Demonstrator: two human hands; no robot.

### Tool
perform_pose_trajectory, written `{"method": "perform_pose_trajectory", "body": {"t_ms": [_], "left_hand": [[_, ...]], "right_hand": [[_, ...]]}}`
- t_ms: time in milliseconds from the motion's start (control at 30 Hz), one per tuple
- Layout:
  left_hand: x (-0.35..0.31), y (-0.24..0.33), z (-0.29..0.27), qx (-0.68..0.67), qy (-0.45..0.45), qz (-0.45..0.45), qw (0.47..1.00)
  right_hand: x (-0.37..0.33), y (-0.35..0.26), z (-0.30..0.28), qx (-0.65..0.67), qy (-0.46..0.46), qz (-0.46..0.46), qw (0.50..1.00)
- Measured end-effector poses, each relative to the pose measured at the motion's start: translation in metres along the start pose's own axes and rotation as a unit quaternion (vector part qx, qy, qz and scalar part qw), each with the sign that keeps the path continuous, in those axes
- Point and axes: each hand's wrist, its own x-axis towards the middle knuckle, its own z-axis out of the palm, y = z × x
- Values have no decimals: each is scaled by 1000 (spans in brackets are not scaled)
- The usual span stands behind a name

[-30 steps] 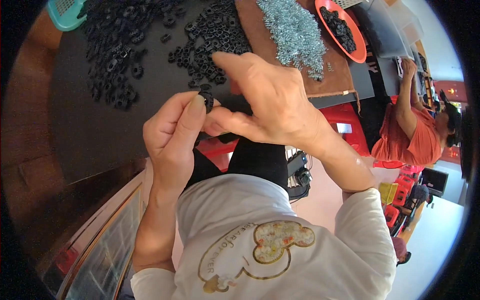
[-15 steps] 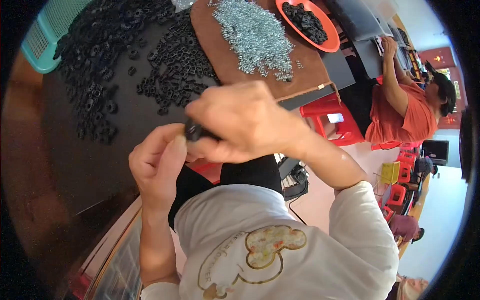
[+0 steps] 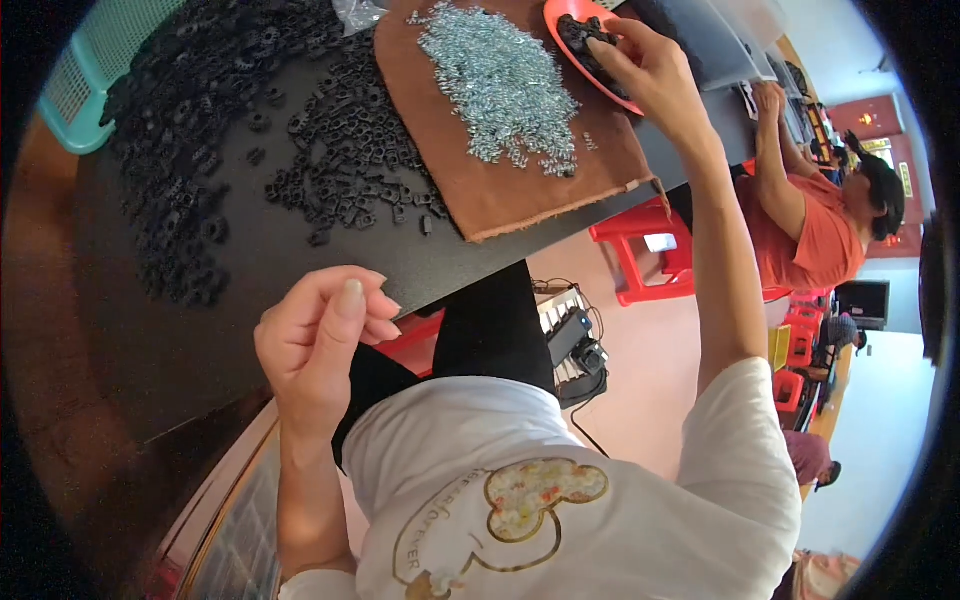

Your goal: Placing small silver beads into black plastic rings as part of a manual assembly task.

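My left hand (image 3: 325,325) is over the near edge of the dark table, its fingers curled and the thumb against them; nothing shows in its grasp. At the upper right, my right hand (image 3: 652,75) reaches to an orange-red plate (image 3: 553,12). Its thumb and forefinger are a little apart, the tips at the small black plastic parts (image 3: 580,42) heaped on that plate. Beside the plate, a big pile of small shiny metal pieces (image 3: 495,85) covers part of a brown board (image 3: 480,215).
Black ring-shaped parts (image 3: 190,150) and smaller black pieces (image 3: 350,150) lie heaped on the dark table (image 3: 270,350). A turquoise basket (image 3: 75,95) stands far left, a clear plastic bag (image 3: 358,14) at the back. A red stool (image 3: 640,250) and a seated co-worker (image 3: 800,220) are to the right.
My hands were together on a black part; now they are apart. The right hand has moved up and right to the plate. No black part shows at the left hand any more.
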Motion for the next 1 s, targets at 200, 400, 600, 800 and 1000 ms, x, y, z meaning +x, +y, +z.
{"method": "perform_pose_trajectory", "body": {"t_ms": [200,400,600,800,1000], "left_hand": [[0,1,-1,9,0,-13,1000],[2,2,1,26,12,-4,1000],[1,4,1,4,4,-1,1000],[1,0,-6,9,-3,9,1000],[1,-1,-7,-2,-9,20,1000]], "right_hand": [[-13,-118,31,166,-34,-226,959],[19,-205,89,157,-84,-380,908],[21,-264,118,106,-138,-401,900],[18,-254,122,67,-109,-439,889],[33,-225,109,82,-56,-407,908]]}}
